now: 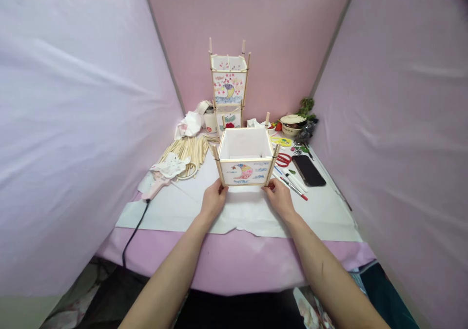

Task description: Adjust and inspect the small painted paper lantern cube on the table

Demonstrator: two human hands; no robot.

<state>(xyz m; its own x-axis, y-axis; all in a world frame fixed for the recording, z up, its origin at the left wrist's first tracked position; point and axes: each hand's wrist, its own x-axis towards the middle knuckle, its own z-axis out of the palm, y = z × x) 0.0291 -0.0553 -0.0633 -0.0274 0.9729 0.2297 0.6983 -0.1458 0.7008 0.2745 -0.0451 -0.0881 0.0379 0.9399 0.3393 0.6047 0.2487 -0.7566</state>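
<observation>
A white box lantern (243,172) with wooden sticks at its corners and an open top is at the centre, a coloured moon and blue clouds drawn on its front. My left hand (214,197) grips its lower left corner, fingers closed round the stick end. The lower right corner is pinched by my right hand (279,195). Directly behind stands a taller, two-tier lantern (228,87) with a moon and red blossoms on the upper panel and a butterfly and red flower lower down.
Left: wooden sticks (192,148), a tape roll (187,171), a pink glue gun (156,186) with a black cable, and a jar (210,120). Right: red-handled scissors (283,160), pens (292,185), a black phone (309,170) and a lidded bowl (292,125). Fabric walls flank the table.
</observation>
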